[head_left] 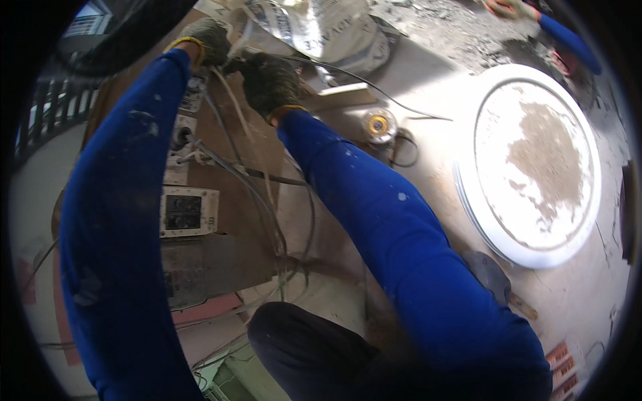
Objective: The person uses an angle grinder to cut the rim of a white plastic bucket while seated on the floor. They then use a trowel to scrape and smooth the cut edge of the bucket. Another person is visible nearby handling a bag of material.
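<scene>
At the top of the head view, both my hands wear dark knit gloves with yellow cuffs and meet close together over a brown board [227, 260]. My left hand [208, 40] is closed around a pale cable [234, 100] that trails down the board. Beside it, my right hand [273, 83] has its fingers pinched together near the left fingertips; what lies in them is too small and dark to make out. Below the hands, sockets [189, 212] are fixed to the board, and a black plug [182, 138] sits in one with grey cables leading off.
A printed sack [334, 33] lies beyond my right hand. A round disc-like thing with a yellow centre [380, 125] lies right of it. Farther right stands a white round lid [491, 194] with sand on it. Near my right arm is a trowel [491, 277]. Another person's hand [511, 9] shows top right.
</scene>
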### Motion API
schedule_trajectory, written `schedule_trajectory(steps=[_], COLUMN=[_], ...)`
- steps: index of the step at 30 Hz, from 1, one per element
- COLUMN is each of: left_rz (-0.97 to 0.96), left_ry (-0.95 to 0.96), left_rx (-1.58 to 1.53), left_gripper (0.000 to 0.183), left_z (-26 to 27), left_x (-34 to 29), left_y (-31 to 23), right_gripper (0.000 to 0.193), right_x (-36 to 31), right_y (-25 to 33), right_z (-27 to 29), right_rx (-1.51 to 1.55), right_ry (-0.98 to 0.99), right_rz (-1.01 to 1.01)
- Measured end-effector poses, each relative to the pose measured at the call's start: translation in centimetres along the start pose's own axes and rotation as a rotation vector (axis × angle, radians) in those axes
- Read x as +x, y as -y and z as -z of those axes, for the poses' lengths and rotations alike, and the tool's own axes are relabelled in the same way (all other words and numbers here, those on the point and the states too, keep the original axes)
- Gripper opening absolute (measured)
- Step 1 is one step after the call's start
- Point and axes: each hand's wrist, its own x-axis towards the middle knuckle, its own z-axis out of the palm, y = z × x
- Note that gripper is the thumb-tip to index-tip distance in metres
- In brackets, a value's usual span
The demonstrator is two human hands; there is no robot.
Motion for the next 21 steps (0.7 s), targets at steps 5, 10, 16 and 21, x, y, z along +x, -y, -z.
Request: schedule_trajectory(steps=[5,10,16,21], left_rz=[-0.068,0.076,0.004,-0.76], left_ry=[-0.329,-1.072,-0.534,-0.175], left_rx=[0.104,-0.419,-0.462,-0.669], left_gripper=[0.029,0.03,0.019,0.029], left_z=[-0.3,-1.4,-11.1,-17.3], left_x=[0.6,-1.6,-7.5,-11.8], left_y=[-1.4,-8.5,-29.8,-41.3], right_gripper=[0.029,0.036,0.031,0.024], right_x=[-0.1,-2.6,-19.4,-32.1], right_y=[0.0,-5.7,-12.4,-11.4], right_z=[1.2,2.5,8.9,12.9], right_rx=[0.195,-0.003,-0.488,-0.458], right_ry=[-0.009,-0.162,-0.054,0.35], right_rz=[-0.052,-0.017,-0.442,-0.642])
